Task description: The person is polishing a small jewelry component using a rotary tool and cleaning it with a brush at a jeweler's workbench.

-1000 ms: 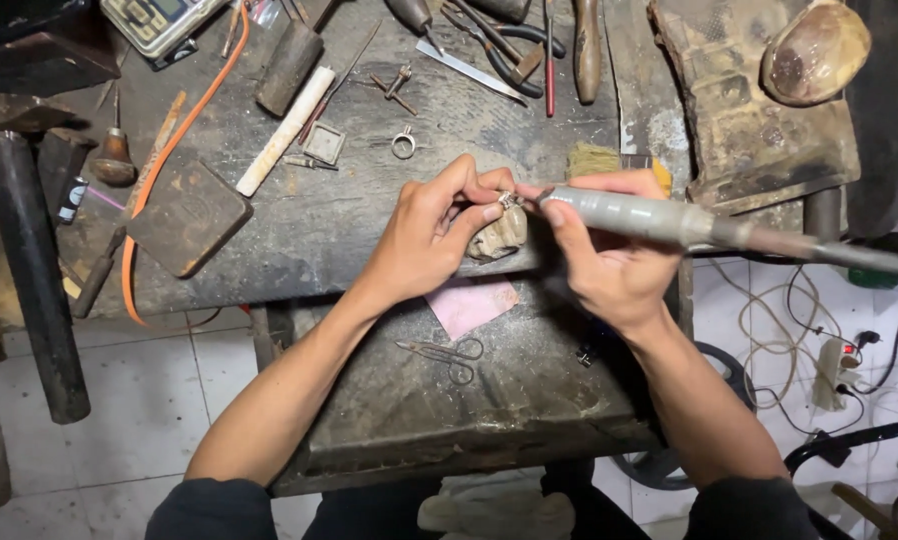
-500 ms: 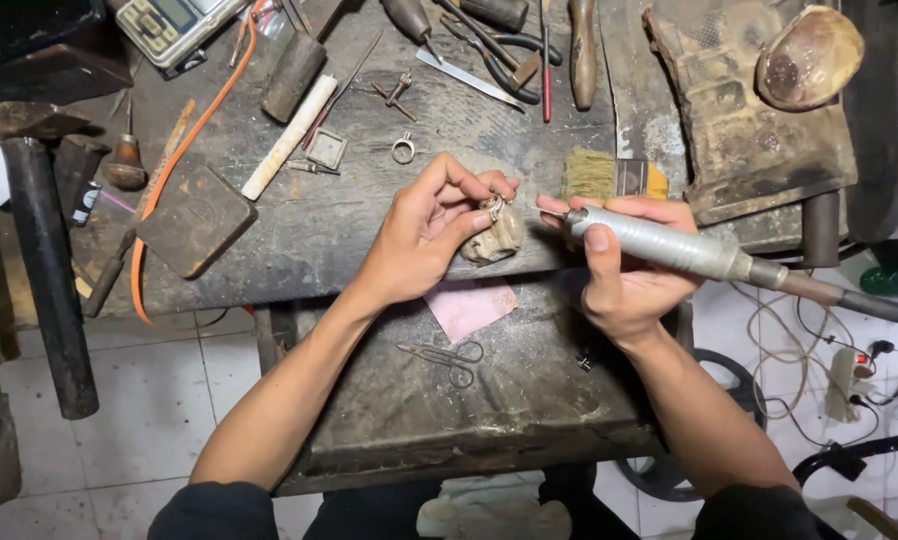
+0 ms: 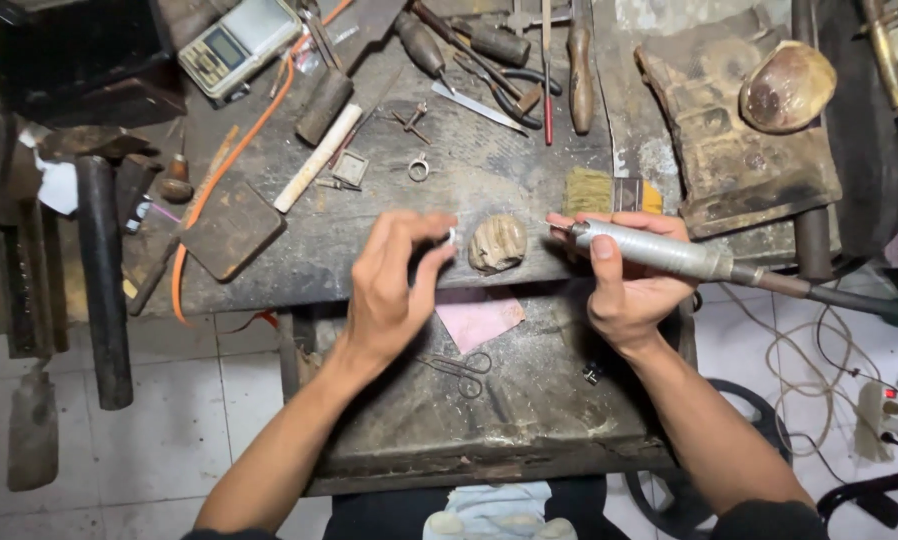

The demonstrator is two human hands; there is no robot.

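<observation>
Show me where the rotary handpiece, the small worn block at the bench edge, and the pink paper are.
rotary handpiece [image 3: 659,252], head view, middle of its metal barrel.
small worn block [image 3: 497,242], head view, centre of its ridged top.
pink paper [image 3: 477,318], head view, middle of the sheet.

A small grey digital scale [image 3: 241,42] sits at the far left of the worn dark table [image 3: 529,170], beside an orange hose [image 3: 231,160]. Thin metal scissors [image 3: 461,370] and pink paper [image 3: 479,318] lie near.
</observation>
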